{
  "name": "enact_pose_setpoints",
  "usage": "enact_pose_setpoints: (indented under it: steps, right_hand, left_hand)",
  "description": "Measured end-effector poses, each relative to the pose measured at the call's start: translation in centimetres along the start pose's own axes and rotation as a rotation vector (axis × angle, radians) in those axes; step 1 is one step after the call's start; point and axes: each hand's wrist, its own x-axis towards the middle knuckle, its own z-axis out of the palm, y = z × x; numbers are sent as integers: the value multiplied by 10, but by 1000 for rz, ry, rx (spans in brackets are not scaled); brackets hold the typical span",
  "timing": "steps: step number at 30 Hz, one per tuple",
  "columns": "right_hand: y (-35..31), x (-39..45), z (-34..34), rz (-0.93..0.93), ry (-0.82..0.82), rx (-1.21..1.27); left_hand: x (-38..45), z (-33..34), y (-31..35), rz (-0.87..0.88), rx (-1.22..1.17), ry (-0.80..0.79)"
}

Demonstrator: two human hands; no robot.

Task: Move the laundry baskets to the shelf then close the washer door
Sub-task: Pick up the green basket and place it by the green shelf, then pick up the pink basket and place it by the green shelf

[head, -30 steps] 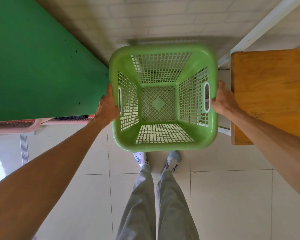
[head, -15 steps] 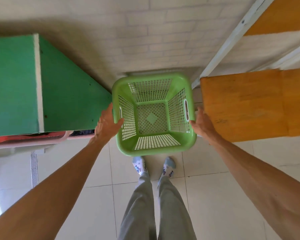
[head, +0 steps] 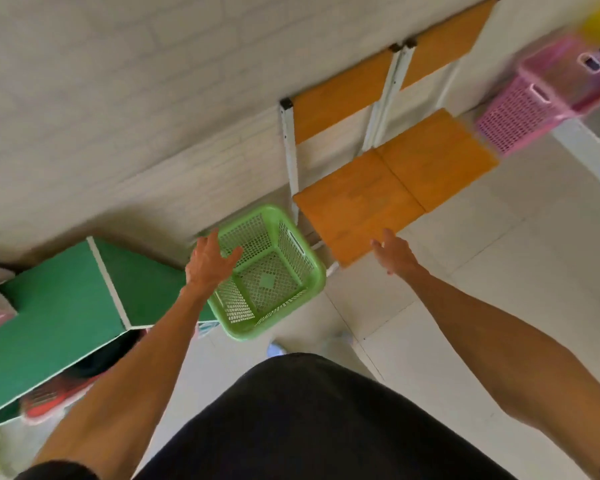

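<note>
From up here I see the green laundry basket (head: 269, 277) sitting low on the floor (head: 465, 271), wedged in the gap between the green table (head: 66, 306) on my left and the shelf (head: 388, 199) with its orange boards and white metal posts on my right; one corner of the basket lies just beside the shelf's near post. The basket is upright, open side up, and I can see through its mesh to the diamond patch on its bottom. My left hand (head: 207, 263) hangs over the basket's left rim with fingers spread and loose; I cannot tell whether it touches the plastic, but it is not gripping anything. My right hand (head: 394, 252) is open too, palm down, fingers extended, in front of the near edge of the shelf's lower orange board and clear of the basket. The two hands are well apart, with the basket's right half between them. Farther right, past the shelf, a pink laundry basket (head: 530, 109) stands on the edge of a white surface, blurred. Under the green table on the left shows something red and mesh-like (head: 54, 398), too blurred to name. A dark shirt (head: 309, 417) fills the bottom of the view.
</note>
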Motion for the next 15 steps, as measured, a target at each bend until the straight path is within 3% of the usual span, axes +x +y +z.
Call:
enact_pose_setpoints:
  steps: [8, 15]
  right_hand:
    - [124, -32, -121, 196, 177, 289]
    - [287, -60, -211, 372, 306, 372]
  left_hand:
    - [22, 19, 213, 398, 100, -110]
    - [5, 105, 418, 613, 110, -182]
